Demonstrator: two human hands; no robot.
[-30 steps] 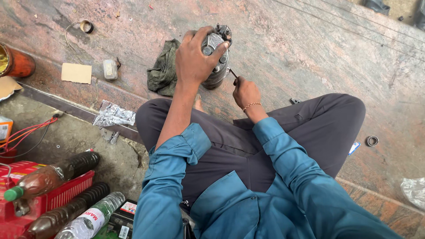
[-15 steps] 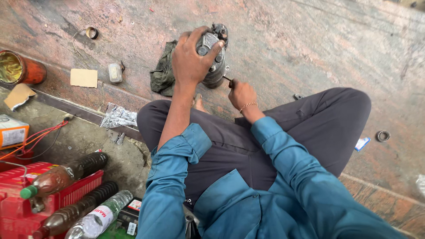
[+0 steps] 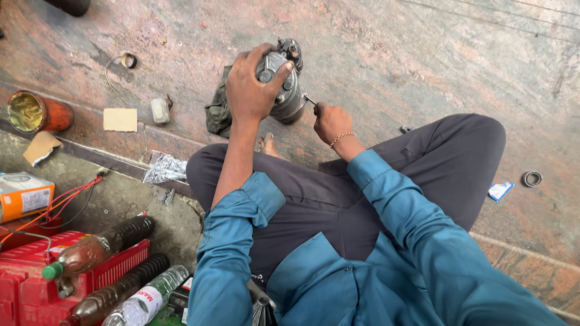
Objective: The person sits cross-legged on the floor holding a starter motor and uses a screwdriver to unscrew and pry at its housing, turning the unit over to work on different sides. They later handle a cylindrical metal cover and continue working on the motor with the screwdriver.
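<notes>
I sit cross-legged on a stone floor. My left hand (image 3: 251, 90) grips the top of a grey metal motor-like part (image 3: 285, 90) that stands upright on the floor in front of my legs. My right hand (image 3: 329, 121) is closed around a thin metal tool (image 3: 309, 99) whose tip touches the part's right side. A dark green rag (image 3: 217, 111) lies under and to the left of the part.
An orange tin (image 3: 36, 111), a cardboard scrap (image 3: 120, 119), a small white piece (image 3: 160, 110) and a ring (image 3: 128, 60) lie to the left. A red crate (image 3: 36, 274) and several bottles (image 3: 99, 247) sit at lower left. A ring (image 3: 532, 178) and a blue scrap (image 3: 500, 191) lie right.
The view has shifted slightly, so the items on the left sit further right in frame. Both hands stay on the metal part and the tool.
</notes>
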